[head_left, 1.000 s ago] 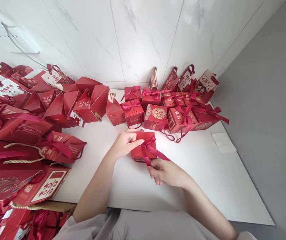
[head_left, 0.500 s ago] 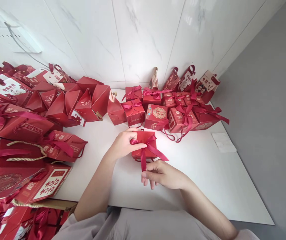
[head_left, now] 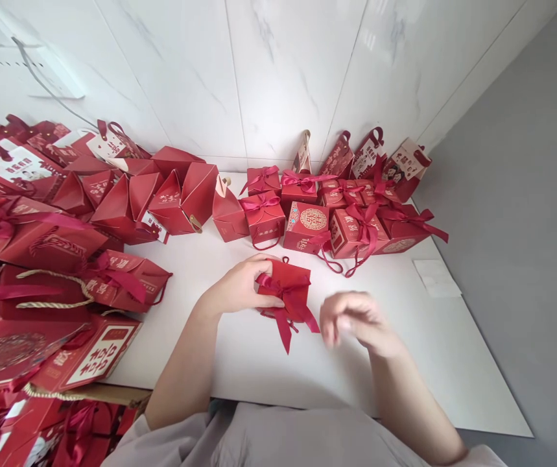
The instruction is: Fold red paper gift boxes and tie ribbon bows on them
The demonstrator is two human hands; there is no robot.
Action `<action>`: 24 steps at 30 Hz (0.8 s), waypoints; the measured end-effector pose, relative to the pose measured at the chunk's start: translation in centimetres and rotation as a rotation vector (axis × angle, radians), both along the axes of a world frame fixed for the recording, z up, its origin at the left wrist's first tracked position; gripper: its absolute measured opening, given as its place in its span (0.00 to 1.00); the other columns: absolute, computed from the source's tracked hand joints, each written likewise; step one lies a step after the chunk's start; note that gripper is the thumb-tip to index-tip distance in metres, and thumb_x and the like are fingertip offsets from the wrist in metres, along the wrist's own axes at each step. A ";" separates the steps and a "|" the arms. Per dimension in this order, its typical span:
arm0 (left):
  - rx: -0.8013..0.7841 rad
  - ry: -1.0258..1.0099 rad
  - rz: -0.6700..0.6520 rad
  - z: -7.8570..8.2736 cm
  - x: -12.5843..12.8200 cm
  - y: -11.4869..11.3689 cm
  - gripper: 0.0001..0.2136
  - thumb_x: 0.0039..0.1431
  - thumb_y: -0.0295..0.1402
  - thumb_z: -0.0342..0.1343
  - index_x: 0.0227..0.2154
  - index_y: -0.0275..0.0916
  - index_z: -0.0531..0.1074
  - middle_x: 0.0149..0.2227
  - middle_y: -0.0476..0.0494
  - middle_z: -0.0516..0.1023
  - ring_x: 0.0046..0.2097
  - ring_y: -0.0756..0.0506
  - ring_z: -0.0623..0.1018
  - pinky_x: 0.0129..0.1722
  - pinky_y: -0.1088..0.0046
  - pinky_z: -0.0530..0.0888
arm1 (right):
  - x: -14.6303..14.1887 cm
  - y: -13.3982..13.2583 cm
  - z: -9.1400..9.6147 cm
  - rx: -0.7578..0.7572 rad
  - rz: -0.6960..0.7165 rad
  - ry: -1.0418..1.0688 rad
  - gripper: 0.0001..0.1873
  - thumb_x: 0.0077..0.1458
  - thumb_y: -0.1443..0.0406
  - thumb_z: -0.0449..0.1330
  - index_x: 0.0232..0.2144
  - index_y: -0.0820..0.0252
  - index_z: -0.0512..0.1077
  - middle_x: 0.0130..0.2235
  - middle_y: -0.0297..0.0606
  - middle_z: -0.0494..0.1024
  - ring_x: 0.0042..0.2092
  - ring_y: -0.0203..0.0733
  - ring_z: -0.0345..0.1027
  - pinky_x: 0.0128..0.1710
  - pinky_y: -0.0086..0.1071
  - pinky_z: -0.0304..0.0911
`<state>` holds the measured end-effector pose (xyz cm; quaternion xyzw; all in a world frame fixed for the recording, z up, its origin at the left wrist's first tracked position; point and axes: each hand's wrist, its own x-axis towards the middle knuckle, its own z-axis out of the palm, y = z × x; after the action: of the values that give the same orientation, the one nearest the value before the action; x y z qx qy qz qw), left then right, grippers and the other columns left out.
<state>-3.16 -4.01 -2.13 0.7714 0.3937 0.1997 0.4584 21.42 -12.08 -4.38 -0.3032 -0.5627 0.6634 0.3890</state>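
Note:
My left hand (head_left: pixel 239 287) is closed on the left side of a small red gift box (head_left: pixel 298 305), its thumb lying across the top by the ribbon. A crimson ribbon (head_left: pixel 285 327) is tied in a bow on the box, and its two tails hang toward me. Dark red cords show at the box's far and near edges. To the right of the box, and apart from it, is my right hand (head_left: pixel 360 321). Its fingers are bent and smeared by motion, and nothing can be made out in them. Box and hands are over the white table (head_left: pixel 259 370).
Several ribboned red boxes (head_left: pixel 307 224) stand along the wall behind, with upright handled bags (head_left: pixel 368 155) at the back. Red boxes and bags (head_left: pixel 132 204) crowd the left, one with rope handles (head_left: pixel 54 292). A white tissue (head_left: pixel 436 277) lies near the right edge.
My right hand has let go of the ribbon tail and moved right, away from the box. The ribbon tails have dropped toward me. My left hand stays on the box, which has tilted slightly.

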 end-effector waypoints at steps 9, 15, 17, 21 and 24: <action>-0.066 0.043 -0.181 0.0 -1.1 0.0 0.20 0.43 0.38 0.68 0.39 0.43 0.67 0.61 0.40 0.62 0.66 0.36 0.57 0.59 0.57 0.65 | -2.4 1.7 -1.6 0.196 -0.460 -0.393 0.15 0.65 0.54 0.50 0.49 0.48 0.70 0.60 0.40 0.64 0.64 0.45 0.52 0.62 0.46 0.50; -0.048 -0.057 -0.120 -0.1 -1.2 -0.1 0.40 0.50 0.30 0.60 0.65 0.48 0.47 0.68 0.39 0.50 0.68 0.39 0.56 0.65 0.58 0.59 | -2.1 1.8 -1.7 0.141 -0.386 -0.366 0.17 0.65 0.53 0.48 0.34 0.55 0.71 0.55 0.42 0.69 0.63 0.46 0.55 0.62 0.42 0.50; -0.018 -0.082 -0.067 -0.3 -1.3 0.3 0.38 0.52 0.28 0.56 0.65 0.47 0.48 0.68 0.40 0.52 0.68 0.40 0.55 0.66 0.59 0.57 | -2.1 1.8 -1.7 0.136 -0.424 -0.365 0.17 0.65 0.53 0.50 0.32 0.55 0.70 0.56 0.42 0.68 0.64 0.47 0.54 0.62 0.43 0.49; 0.064 -0.041 0.209 -0.7 -1.4 0.9 0.19 0.55 0.30 0.52 0.51 0.43 0.66 0.55 0.43 0.70 0.59 0.42 0.69 0.60 0.62 0.63 | -2.4 1.7 -1.7 0.157 -0.452 -0.318 0.11 0.63 0.54 0.54 0.36 0.54 0.68 0.58 0.42 0.67 0.63 0.46 0.55 0.61 0.44 0.52; 0.094 0.053 0.357 -0.5 -1.4 0.9 0.07 0.60 0.38 0.51 0.32 0.41 0.69 0.35 0.48 0.74 0.41 0.46 0.74 0.47 0.67 0.69 | -2.8 1.7 -1.9 0.249 -0.524 -0.378 0.11 0.59 0.56 0.60 0.41 0.53 0.67 0.59 0.44 0.66 0.62 0.47 0.57 0.60 0.46 0.54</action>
<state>-4.60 -3.16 -2.68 0.7148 0.5266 0.2756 0.3687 18.62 -10.40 -6.32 -0.5050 -0.6045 0.3995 0.4690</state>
